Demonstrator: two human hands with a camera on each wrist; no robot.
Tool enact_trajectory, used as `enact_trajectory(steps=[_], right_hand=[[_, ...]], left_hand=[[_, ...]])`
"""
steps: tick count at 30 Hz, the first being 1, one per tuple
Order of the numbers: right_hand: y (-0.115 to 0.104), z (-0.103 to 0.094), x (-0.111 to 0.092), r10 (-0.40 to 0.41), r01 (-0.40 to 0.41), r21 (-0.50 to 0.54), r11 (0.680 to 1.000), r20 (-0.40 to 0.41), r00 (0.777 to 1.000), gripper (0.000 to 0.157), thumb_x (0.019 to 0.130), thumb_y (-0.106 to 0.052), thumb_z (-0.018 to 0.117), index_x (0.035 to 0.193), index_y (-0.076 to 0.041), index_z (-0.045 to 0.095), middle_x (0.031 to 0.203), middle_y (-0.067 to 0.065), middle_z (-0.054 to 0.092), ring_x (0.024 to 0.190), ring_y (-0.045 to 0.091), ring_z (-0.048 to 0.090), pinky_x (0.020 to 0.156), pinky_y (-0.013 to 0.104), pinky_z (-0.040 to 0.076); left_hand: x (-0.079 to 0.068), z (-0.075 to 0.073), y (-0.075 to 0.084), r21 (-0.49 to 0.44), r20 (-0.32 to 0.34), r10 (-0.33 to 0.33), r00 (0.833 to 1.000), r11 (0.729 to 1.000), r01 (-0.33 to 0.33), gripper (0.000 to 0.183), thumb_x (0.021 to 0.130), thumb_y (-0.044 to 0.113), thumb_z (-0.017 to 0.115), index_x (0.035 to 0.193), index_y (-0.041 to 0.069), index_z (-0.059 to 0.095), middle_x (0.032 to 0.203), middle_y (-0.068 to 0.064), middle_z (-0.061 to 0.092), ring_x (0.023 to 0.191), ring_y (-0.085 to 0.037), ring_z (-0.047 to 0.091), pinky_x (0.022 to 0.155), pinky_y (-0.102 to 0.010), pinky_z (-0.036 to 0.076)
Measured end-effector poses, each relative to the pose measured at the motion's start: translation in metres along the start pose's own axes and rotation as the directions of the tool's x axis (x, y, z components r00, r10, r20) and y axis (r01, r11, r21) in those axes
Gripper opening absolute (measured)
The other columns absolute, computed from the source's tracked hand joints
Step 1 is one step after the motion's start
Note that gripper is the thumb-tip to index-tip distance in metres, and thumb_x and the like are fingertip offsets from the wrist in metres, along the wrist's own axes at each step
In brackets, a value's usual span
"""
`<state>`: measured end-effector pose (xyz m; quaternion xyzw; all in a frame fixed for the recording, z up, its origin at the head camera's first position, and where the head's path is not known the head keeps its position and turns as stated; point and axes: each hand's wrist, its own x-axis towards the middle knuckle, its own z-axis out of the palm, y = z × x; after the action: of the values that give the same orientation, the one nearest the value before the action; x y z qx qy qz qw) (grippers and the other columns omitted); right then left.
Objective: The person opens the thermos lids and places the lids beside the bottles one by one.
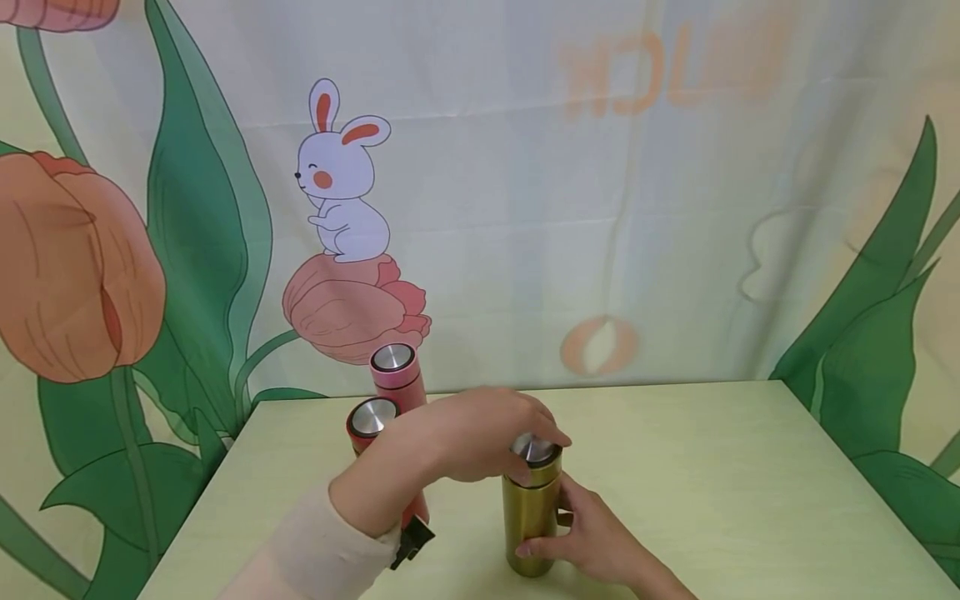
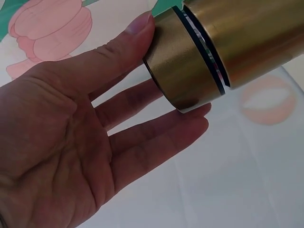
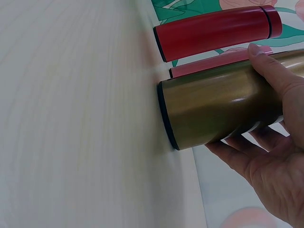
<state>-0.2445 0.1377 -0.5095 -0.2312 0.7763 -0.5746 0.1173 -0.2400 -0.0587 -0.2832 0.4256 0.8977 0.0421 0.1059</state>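
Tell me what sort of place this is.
Probably an indoor tabletop recording spot: a pale table with a gold flask on it stands before a creased, printed backdrop showing a cartoon rabbit.

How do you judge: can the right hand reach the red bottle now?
Probably not: the right hand grips the gold bottle, and the left forearm crosses in front of the red bottle.
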Motion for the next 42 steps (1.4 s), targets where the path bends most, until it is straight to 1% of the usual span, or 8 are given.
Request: enact_trajectory(steps=[5, 13, 18, 23, 29, 33, 38, 42], right_hand=[[-0.001, -0.001, 0.000, -0.001, 0.001, 0.007, 1.000, -0.002, 1.000, 0.069, 0.087, -0.029, 0.086, 0.145, -0.027, 0.049, 0.140, -0.003, 0.062, 0.126, 0.023, 0.062, 0.105, 0.042, 0.053], [0.000, -0.001, -0.001, -0.017, 0.017, -0.015, 1.000, -0.008, 1.000, 0.067, 0.087, -0.029, 0.086, 0.143, -0.028, 0.050, 0.140, -0.005, 0.061, 0.124, 0.021, 0.063, 0.103, 0.036, 0.053], [0.002, 0.000, -0.002, -0.051, 0.051, -0.032, 0.998, -0.010, 0.999, 0.068, 0.087, -0.026, 0.086, 0.144, -0.028, 0.049, 0.141, -0.004, 0.061, 0.123, 0.019, 0.064, 0.102, 0.036, 0.054], [0.004, 0.000, -0.002, -0.060, 0.060, -0.040, 0.997, -0.015, 0.998, 0.074, 0.085, -0.027, 0.087, 0.147, -0.032, 0.047, 0.140, -0.005, 0.062, 0.122, 0.018, 0.064, 0.102, 0.035, 0.054], [0.004, 0.001, -0.003, -0.040, 0.039, -0.033, 0.999, -0.019, 0.999, 0.090, 0.084, -0.028, 0.088, 0.156, -0.040, 0.035, 0.140, -0.003, 0.062, 0.122, 0.021, 0.064, 0.101, 0.035, 0.055], [0.003, 0.001, -0.003, -0.037, 0.035, -0.060, 0.998, -0.028, 0.999, 0.084, 0.085, -0.031, 0.087, 0.153, -0.037, 0.039, 0.137, -0.002, 0.063, 0.123, 0.021, 0.064, 0.104, 0.041, 0.055], [0.002, 0.002, -0.002, -0.039, 0.037, -0.071, 0.997, -0.027, 0.999, 0.074, 0.086, -0.032, 0.086, 0.148, -0.031, 0.045, 0.137, -0.002, 0.064, 0.125, 0.022, 0.063, 0.107, 0.049, 0.053], [0.000, 0.002, -0.003, -0.039, 0.038, -0.053, 0.998, -0.015, 0.999, 0.071, 0.087, -0.030, 0.085, 0.146, -0.031, 0.046, 0.136, -0.003, 0.064, 0.124, 0.021, 0.063, 0.108, 0.047, 0.052]], left_hand=[[0.001, -0.001, 0.006, 0.025, -0.019, -0.050, 0.999, 0.998, 0.050, 0.046, 0.091, 0.025, 0.081, 0.135, 0.027, 0.070, 0.125, 0.009, 0.070, 0.115, -0.010, 0.064, 0.102, -0.029, 0.053], [0.005, 0.000, 0.012, 0.057, -0.042, -0.135, 0.990, 0.989, 0.137, 0.049, 0.086, 0.034, 0.085, 0.133, 0.029, 0.072, 0.121, 0.008, 0.071, 0.112, -0.011, 0.065, 0.098, -0.029, 0.054], [0.007, 0.001, 0.014, 0.102, -0.076, -0.143, 0.987, 0.983, 0.150, 0.042, 0.086, 0.041, 0.084, 0.125, 0.027, 0.076, 0.113, 0.009, 0.073, 0.105, -0.011, 0.066, 0.094, -0.029, 0.055], [0.010, 0.002, 0.018, 0.137, -0.104, -0.158, 0.982, 0.976, 0.171, 0.035, 0.086, 0.048, 0.082, 0.112, 0.025, 0.079, 0.103, 0.010, 0.074, 0.098, -0.010, 0.066, 0.088, -0.029, 0.057], [0.014, 0.005, 0.023, 0.121, -0.140, -0.226, 0.964, 0.962, 0.243, 0.030, 0.085, 0.049, 0.083, 0.086, 0.020, 0.075, 0.074, 0.009, 0.066, 0.071, -0.011, 0.062, 0.066, -0.026, 0.054], [0.016, 0.006, 0.025, 0.110, -0.160, -0.268, 0.950, 0.952, 0.287, 0.037, 0.085, 0.050, 0.082, 0.077, 0.017, 0.068, 0.065, 0.006, 0.059, 0.062, -0.013, 0.057, 0.058, -0.025, 0.050], [0.017, 0.008, 0.026, 0.137, -0.197, -0.281, 0.939, 0.941, 0.310, 0.043, 0.084, 0.057, 0.081, 0.076, 0.016, 0.070, 0.062, 0.006, 0.056, 0.059, -0.013, 0.056, 0.056, -0.025, 0.049], [0.018, 0.010, 0.026, 0.146, -0.228, -0.289, 0.930, 0.934, 0.326, 0.047, 0.082, 0.060, 0.081, 0.072, 0.016, 0.068, 0.059, 0.005, 0.055, 0.057, -0.013, 0.055, 0.053, -0.025, 0.048]])
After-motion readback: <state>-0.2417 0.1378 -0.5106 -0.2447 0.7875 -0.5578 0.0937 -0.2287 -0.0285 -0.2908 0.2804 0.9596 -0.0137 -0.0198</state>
